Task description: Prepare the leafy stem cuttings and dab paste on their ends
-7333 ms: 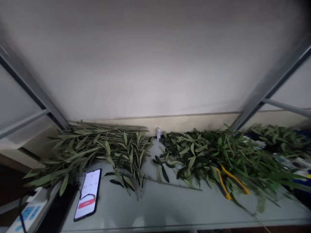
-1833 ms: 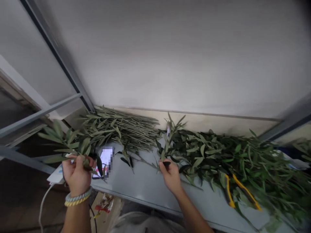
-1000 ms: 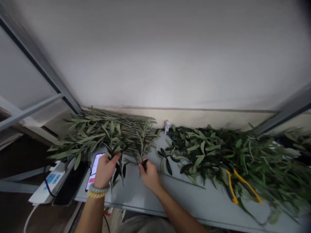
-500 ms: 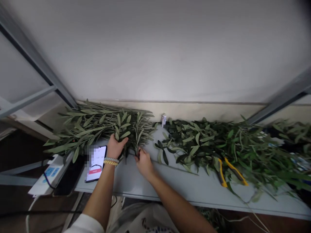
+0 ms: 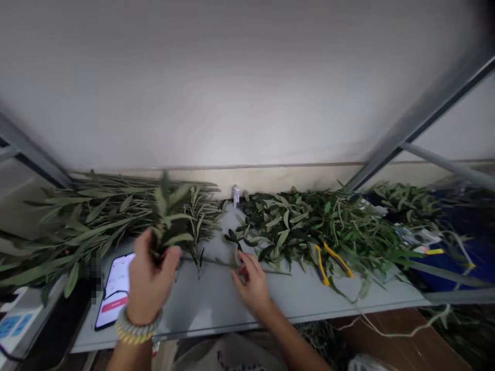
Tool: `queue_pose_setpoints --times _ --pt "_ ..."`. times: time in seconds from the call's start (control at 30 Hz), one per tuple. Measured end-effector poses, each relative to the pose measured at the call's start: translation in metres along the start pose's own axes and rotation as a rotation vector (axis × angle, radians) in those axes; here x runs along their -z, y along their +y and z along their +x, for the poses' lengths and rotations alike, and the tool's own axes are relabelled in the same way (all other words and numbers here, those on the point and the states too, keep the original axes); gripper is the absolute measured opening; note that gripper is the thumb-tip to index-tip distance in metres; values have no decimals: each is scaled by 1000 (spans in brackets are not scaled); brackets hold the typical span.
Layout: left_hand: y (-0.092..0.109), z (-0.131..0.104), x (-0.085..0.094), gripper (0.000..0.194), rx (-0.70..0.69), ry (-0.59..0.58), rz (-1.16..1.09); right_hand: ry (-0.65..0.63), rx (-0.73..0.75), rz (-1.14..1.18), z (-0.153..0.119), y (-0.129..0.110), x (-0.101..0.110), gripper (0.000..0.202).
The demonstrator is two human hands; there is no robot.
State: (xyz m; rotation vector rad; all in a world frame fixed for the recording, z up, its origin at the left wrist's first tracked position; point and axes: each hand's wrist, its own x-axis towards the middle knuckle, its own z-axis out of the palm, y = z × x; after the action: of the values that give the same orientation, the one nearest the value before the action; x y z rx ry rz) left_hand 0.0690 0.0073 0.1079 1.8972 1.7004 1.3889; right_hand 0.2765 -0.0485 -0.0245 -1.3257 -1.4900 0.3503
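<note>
My left hand (image 5: pixel 150 283), with beaded bands at the wrist, is closed around a leafy olive-like branch (image 5: pixel 170 216). Its leaves stand up above the fingers and are blurred, and a long thin stem (image 5: pixel 216 262) stretches to the right across the table. My right hand (image 5: pixel 251 283) is over that stem, thumb and forefinger apart, beside a small hanging leaf (image 5: pixel 234 255). Nothing shows clearly in its fingers. Between the hands another leafy sprig (image 5: pixel 197 226) rests against the left pile.
Long-stemmed branches (image 5: pixel 100 206) are heaped at the left, loose leafy sprigs (image 5: pixel 286 221) at the right. Yellow-handled pliers (image 5: pixel 323 265) lie by the sprigs. A lit phone (image 5: pixel 112 293), a power strip (image 5: pixel 19 319) and a small patterned tube (image 5: pixel 235 196) are on the grey table (image 5: pixel 209 304).
My left hand has lifted toward me with the leafy branch. My right hand has left the base of the other sprig and moved right. The view has shifted to the right.
</note>
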Motion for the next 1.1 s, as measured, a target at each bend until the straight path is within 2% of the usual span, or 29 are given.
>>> queue_pose_setpoints --times 0.1,0.17,0.27,0.37,0.47,0.6,0.87,0.97,1.1 --pt "16 -14 -34 39 -78 -341 -79 146 -21 -98 -5 8 44 32" --pt "22 -24 -58 30 -79 -483 -104 246 -65 -190 -7 16 72 26" --pt "24 -34 -84 26 -61 -608 -125 335 -126 -327 -11 32 107 23" --pt "18 -38 -98 28 -38 -661 -148 380 -183 -393 -14 45 129 25" --pt "11 -39 -101 32 -18 -699 -194 395 -216 -402 -13 49 136 27" --pt "4 -43 -93 38 43 -763 -341 373 -204 -374 -11 47 132 27" --pt "-13 -51 -81 55 452 -835 -571 391 -330 -291 -26 46 132 31" --pt "-16 -53 -82 54 475 -796 -582 407 -379 -270 -34 46 136 33" --pt "-15 -54 -80 54 408 -772 -596 423 -405 -305 -41 48 142 34"
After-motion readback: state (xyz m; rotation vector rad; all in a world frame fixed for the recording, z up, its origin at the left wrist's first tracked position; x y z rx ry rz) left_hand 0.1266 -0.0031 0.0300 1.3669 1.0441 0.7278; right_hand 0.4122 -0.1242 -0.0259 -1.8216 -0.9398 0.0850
